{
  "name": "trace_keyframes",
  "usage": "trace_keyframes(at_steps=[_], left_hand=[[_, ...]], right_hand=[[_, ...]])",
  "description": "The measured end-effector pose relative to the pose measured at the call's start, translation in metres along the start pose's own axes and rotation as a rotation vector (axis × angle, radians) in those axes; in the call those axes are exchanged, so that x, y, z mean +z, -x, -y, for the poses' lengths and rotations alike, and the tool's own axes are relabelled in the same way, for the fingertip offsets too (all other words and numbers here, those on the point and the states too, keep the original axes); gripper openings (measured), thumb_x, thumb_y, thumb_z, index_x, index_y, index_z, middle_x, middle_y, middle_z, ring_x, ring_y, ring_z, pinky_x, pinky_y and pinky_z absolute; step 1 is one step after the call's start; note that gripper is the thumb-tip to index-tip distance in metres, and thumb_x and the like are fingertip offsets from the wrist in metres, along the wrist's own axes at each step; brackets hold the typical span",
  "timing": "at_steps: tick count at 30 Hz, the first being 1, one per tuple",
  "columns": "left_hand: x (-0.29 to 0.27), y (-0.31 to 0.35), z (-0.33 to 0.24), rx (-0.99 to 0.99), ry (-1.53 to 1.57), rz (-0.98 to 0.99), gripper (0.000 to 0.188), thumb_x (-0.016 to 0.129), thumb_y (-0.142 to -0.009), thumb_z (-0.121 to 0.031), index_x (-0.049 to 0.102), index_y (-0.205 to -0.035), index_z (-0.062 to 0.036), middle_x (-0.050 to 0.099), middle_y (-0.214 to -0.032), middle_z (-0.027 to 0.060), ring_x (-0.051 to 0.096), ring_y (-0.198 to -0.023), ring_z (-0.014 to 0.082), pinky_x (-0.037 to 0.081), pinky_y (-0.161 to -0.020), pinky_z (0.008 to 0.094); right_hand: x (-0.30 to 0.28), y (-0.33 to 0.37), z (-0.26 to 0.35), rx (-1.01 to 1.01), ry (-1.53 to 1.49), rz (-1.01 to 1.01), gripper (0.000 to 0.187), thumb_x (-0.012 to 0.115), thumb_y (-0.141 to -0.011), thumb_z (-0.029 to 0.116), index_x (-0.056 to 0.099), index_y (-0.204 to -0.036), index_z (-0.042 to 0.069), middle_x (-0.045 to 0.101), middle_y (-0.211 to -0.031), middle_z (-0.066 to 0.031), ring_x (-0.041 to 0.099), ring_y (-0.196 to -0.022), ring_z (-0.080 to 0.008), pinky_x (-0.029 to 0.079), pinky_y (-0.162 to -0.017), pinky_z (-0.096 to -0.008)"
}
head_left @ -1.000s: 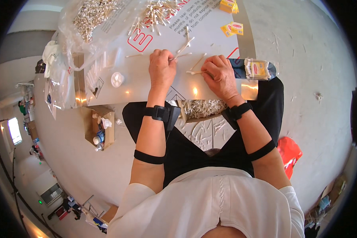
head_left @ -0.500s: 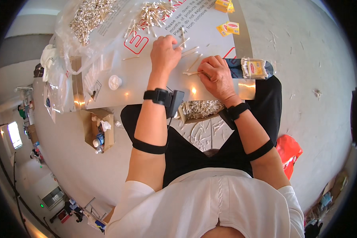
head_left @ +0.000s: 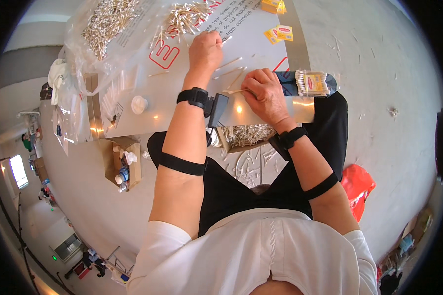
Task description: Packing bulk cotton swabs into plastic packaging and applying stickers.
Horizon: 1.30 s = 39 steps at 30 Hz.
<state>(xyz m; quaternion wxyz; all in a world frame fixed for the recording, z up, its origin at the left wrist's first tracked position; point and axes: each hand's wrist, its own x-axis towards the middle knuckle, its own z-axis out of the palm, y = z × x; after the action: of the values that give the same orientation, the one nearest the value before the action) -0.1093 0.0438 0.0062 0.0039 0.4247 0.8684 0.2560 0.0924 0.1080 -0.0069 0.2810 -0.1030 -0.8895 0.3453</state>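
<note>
Head view: at the desk (head_left: 160, 105), your right hand (head_left: 265, 94) has its fingers clamped on a cotton swab (head_left: 235, 91) that points left. Your left hand (head_left: 205, 51) is beside a loose swab (head_left: 227, 40); whether its fingers grip it, you cannot tell. The swab pile (head_left: 184, 19) lies just beyond; a labelled swab bundle (head_left: 312, 83) sits right of your right hand.

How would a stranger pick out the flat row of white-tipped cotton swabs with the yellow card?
Find the silver-grey table and go right, past the bare right hand, to its edge. There a dark, round-ended strip juts past the edge, bearing the row. Unlike the loose swab pile, its swabs lie side by side under a yellow card.
</note>
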Motion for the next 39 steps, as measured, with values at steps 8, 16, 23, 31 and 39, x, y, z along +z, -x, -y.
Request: trace_keyframes(at_steps=[8, 16, 23, 31, 39], left_hand=[[-0.013, 0.031, -0.007, 0.120, 0.116, 0.261, 0.004, 0.061, -0.082, -0.005, 0.063, -0.086, -0.0055, 0.064, -0.085, 0.0100, 0.063, -0.080, 0.0294, 0.050, -0.071, 0.0393], [-0.009, 0.037, 0.005, 0.004, 0.213, 0.010, 0.011, 0.063, -0.078, 0.001, 0.063, -0.087, -0.0068, 0.063, -0.087, 0.0103, 0.060, -0.087, 0.0325, 0.049, -0.073, 0.0434], [-0.063, 0.051, 0.079, -0.269, -0.510, -0.116, 0.017, 0.062, -0.069, 0.001, 0.067, -0.083, -0.0071, 0.063, -0.092, 0.0153, 0.058, -0.093, 0.0393, 0.049, -0.079, 0.0486], [-0.046, 0.041, 0.104, -0.153, -0.086, -0.012, 0.005, 0.068, -0.072, -0.007, 0.063, -0.070, -0.0085, 0.063, -0.081, 0.0133, 0.059, -0.087, 0.0366, 0.048, -0.077, 0.0473], [0.003, 0.039, -0.013, 0.003, -0.010, 0.005, 0.005, 0.069, -0.077, -0.010, 0.065, -0.080, -0.0086, 0.062, -0.089, 0.0093, 0.057, -0.091, 0.0323, 0.048, -0.078, 0.0425]], right_hand=[[0.000, 0.003, -0.004, 0.007, 0.032, -0.003, 0.011, 0.068, -0.071, 0.008, 0.062, -0.080, 0.008, 0.060, -0.092, -0.0049, 0.055, -0.090, -0.0273, 0.045, -0.080, -0.0393], [0.001, 0.001, -0.001, 0.016, 0.012, 0.007, 0.014, 0.070, -0.070, 0.009, 0.062, -0.081, 0.008, 0.060, -0.093, -0.0047, 0.056, -0.090, -0.0271, 0.045, -0.081, -0.0396], [-0.002, 0.002, -0.003, 0.019, 0.000, 0.001, 0.015, 0.070, -0.069, 0.007, 0.062, -0.081, 0.008, 0.059, -0.092, -0.0037, 0.055, -0.090, -0.0266, 0.045, -0.081, -0.0397], [0.001, 0.000, 0.001, 0.009, -0.002, 0.012, 0.014, 0.069, -0.070, 0.007, 0.062, -0.082, 0.007, 0.060, -0.094, -0.0048, 0.055, -0.091, -0.0276, 0.045, -0.081, -0.0400], [0.000, 0.003, -0.004, 0.019, -0.003, 0.011, 0.017, 0.068, -0.069, 0.006, 0.061, -0.084, 0.007, 0.059, -0.096, -0.0061, 0.055, -0.092, -0.0290, 0.045, -0.082, -0.0407]])
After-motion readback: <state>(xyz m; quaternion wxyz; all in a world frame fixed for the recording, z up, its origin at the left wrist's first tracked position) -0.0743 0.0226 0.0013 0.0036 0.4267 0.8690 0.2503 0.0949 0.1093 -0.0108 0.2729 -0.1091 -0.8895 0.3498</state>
